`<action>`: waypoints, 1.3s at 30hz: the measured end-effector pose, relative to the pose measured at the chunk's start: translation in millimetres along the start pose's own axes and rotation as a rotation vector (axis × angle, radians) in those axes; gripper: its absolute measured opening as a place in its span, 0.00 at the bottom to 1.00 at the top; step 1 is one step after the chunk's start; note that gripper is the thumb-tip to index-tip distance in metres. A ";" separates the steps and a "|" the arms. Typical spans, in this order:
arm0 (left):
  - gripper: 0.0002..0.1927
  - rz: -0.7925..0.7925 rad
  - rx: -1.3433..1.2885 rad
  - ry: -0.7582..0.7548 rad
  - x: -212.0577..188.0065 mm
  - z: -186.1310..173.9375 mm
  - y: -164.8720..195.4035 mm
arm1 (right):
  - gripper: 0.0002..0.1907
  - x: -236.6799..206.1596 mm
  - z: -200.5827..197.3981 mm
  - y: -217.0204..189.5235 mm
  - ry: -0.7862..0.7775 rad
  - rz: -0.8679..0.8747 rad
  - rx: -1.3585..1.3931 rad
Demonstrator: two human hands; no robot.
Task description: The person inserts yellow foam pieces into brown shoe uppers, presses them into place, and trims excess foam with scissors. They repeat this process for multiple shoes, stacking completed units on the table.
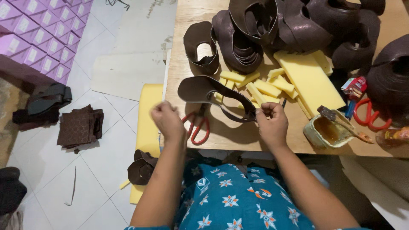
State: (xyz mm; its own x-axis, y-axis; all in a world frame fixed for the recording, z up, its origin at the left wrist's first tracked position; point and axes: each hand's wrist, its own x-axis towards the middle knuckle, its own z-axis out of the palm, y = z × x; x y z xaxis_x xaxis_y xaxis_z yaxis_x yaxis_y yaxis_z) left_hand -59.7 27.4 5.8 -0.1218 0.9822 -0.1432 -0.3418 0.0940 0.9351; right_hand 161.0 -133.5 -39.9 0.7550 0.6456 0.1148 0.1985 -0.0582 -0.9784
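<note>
The right hand [272,123] pinches the near end of a brown leather upper [213,96] over the wooden table [238,138]. The left hand [167,120] is clenched, seemingly empty, beside red scissors [197,125]. Purple boxes [40,34] with white labels are stacked far left.

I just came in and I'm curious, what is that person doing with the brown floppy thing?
A person at a wooden table holds a curved brown leather piece with the right hand. The left hand is closed just beside it. Yellow foam strips, red-handled scissors and a glue pot lie nearby.
</note>
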 end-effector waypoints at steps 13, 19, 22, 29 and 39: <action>0.22 -0.080 1.100 -0.877 -62.6 74.9 14.0 | 0.14 -14.2 7.3 -12.5 -0.130 -0.035 0.024; 0.16 0.152 1.009 -0.843 -68.8 61.1 -41.0 | 0.13 -9.9 1.5 -5.8 -0.160 0.058 0.007; 0.15 0.169 0.980 -0.824 -72.2 56.7 -54.3 | 0.13 -9.9 2.3 -9.5 -0.176 0.021 -0.045; 0.12 0.057 1.027 -0.688 -71.5 55.0 -59.9 | 0.11 -7.0 -3.0 -23.7 -0.125 -0.044 -0.269; 0.12 0.054 0.758 -0.663 -79.0 45.0 -69.3 | 0.26 10.2 -5.1 -17.6 -0.299 -0.129 -0.509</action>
State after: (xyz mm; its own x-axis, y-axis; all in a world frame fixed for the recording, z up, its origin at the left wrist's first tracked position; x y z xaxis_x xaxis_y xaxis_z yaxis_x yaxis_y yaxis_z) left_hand 15.6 -49.3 -33.2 0.5020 0.8590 -0.1006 0.3593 -0.1014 0.9277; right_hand 168.3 -129.7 -20.6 0.5115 0.8533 0.1017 0.6064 -0.2745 -0.7463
